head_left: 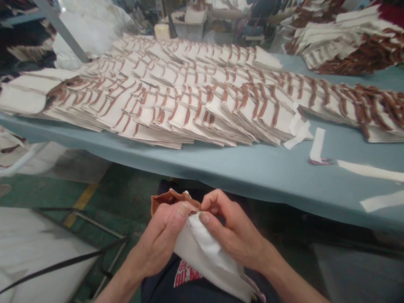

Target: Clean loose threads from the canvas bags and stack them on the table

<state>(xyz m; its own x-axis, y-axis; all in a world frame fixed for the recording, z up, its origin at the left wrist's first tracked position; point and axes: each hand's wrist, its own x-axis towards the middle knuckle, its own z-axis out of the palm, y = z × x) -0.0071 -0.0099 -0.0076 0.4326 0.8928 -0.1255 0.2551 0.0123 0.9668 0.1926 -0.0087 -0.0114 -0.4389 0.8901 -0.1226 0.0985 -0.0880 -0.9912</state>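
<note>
Over my lap I hold a white and brown fabric piece [202,256] between both hands. My left hand [168,225] grips its upper edge from the left, thumb on top. From the right, my right hand [232,229] pinches the same edge between thumb and bent fingers, close to the left thumb. A brown part [167,200] of the piece bunches up behind the left fingers. The white part hangs down toward my lap over dark clothing with red lettering. What lies under the fingertips is partly hidden.
On the blue-covered table [221,164] lie long overlapping rows of white and brown fabric pieces [176,105]. White strips [317,145] lie at the right. A larger heap [356,42] stands at the back right. A metal frame with a white sheet [41,252] is at lower left.
</note>
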